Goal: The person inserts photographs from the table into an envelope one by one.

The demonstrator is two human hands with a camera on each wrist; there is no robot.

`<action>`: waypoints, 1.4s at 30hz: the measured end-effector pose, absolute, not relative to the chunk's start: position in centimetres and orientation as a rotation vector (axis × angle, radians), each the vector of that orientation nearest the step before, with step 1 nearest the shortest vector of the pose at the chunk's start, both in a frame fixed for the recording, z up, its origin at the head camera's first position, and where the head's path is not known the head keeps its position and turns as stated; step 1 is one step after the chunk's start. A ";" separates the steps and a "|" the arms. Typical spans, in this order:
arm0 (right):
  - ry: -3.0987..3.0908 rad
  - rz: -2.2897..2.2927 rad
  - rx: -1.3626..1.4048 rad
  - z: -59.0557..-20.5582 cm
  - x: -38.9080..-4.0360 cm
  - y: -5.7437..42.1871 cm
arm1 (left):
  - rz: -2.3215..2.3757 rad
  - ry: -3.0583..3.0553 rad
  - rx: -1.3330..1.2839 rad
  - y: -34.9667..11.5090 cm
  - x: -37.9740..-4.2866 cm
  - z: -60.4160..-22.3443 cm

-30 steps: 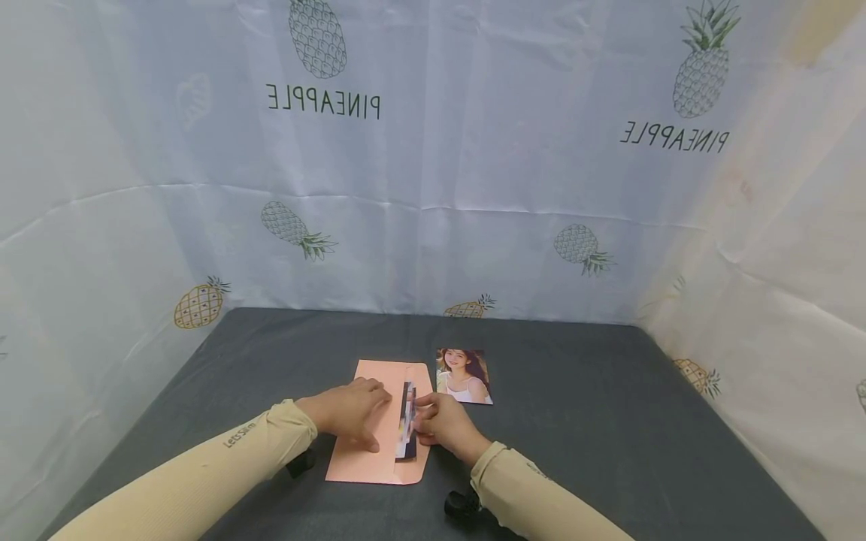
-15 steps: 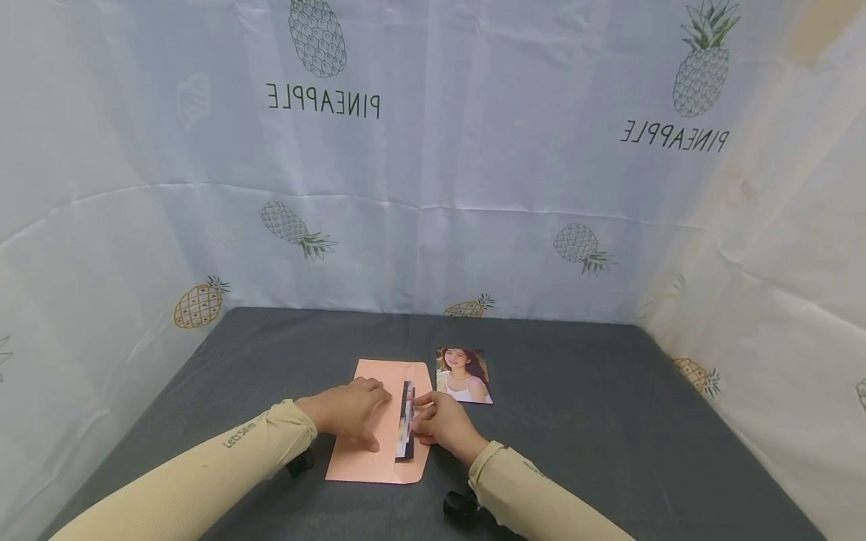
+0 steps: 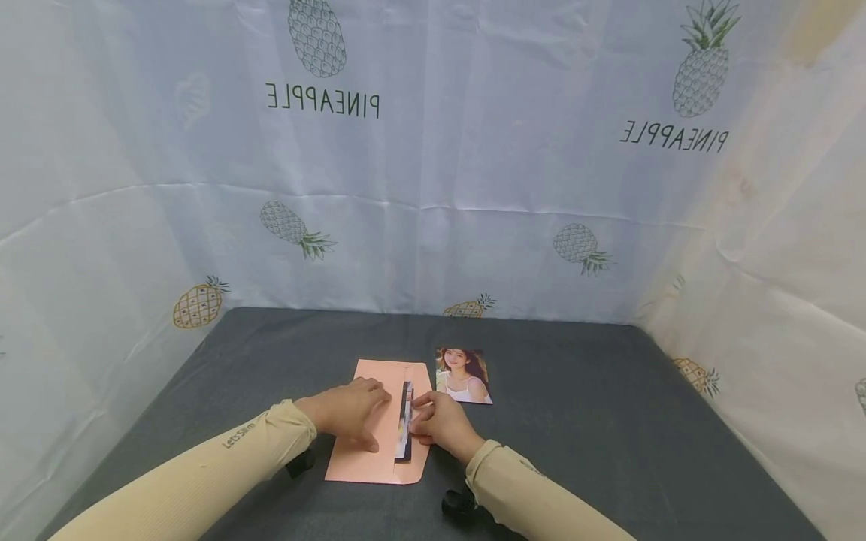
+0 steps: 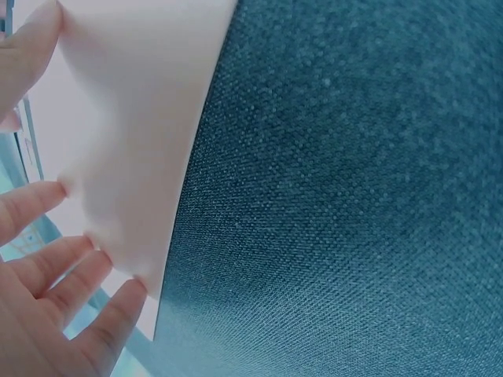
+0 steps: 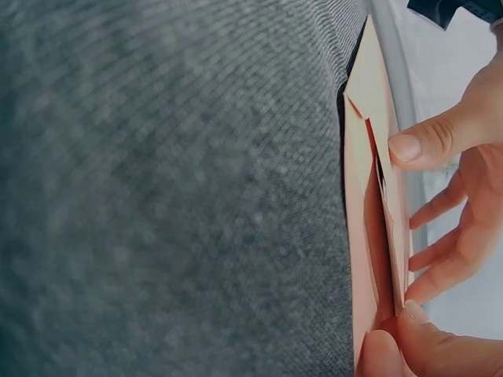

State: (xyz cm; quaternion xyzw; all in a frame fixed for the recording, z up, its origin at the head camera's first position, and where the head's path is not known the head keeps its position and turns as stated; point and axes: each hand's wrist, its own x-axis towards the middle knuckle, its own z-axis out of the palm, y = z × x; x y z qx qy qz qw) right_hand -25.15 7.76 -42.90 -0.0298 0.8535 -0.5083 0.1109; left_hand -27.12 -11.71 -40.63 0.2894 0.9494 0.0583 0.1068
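A salmon-pink paper envelope (image 3: 368, 467) lies on the dark cloth, its open flap side to the right. A narrow strip of photos (image 3: 404, 439) shows at its mouth, the rest hidden inside. My left hand (image 3: 346, 412) rests on the envelope with spread fingers; in the left wrist view its fingertips (image 4: 118, 310) press the paper. At the mouth, my right hand (image 3: 443, 424) pinches the outer edge of the photos with bent fingers. The right wrist view shows its thumb and finger (image 5: 428, 338) at the lower end of the slit.
Just beyond the right hand, a loose portrait photo (image 3: 467, 379) of a person lies face up, close to the envelope's right edge. Dark cloth covers the table (image 3: 575, 421). A white curtain (image 3: 433, 150) with pineapple prints hangs around the back and sides.
The right hand has shifted slightly left along with the photos, so the strip showing at the envelope's mouth is narrower. The left hand and the loose photo have stayed put.
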 end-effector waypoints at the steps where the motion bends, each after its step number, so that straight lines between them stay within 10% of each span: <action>1: 2.510 -1.493 -0.093 -42.9 -25.2 7.8 | 0.172 2.796 0.854 -11.7 -27.1 -40.7; 42: 2.566 -1.437 -0.128 -43.3 -25.5 7.4 | 0.174 2.810 0.871 -11.7 -27.2 -40.9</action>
